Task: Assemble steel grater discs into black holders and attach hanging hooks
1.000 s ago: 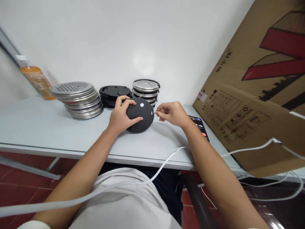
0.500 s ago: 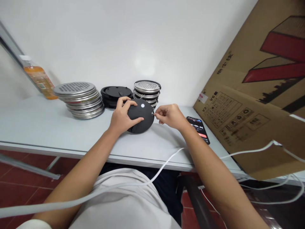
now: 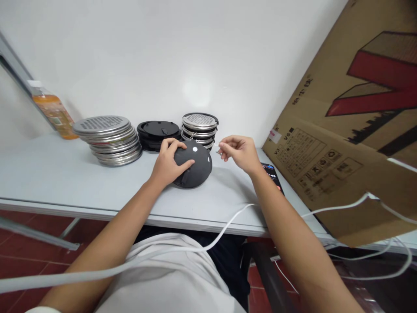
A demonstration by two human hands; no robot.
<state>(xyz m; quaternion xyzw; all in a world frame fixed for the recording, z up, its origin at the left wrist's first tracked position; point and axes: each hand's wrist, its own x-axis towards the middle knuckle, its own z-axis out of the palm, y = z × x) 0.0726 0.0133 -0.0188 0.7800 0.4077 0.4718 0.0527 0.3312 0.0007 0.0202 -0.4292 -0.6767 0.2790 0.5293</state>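
Disc [image 3: 199,169] (black) in spread left grip [image 3: 167,166]

A white wall [image 3: 130,56] backs the pale table [image 3: 58,178] above red floor tiles [image 3: 29,250].

Left hand [image 3: 167,163] on black disc [image 3: 199,168]

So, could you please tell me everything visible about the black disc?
The disc is round, dark and matt, perhaps plastic. Its face has a white dot near the top, a pale mark by the right edge and a raised strip low on the left. It is tilted, in front of the rightmost stack. The left hand grips its left side, thumb across the face. Whether it touches the table is unclear.
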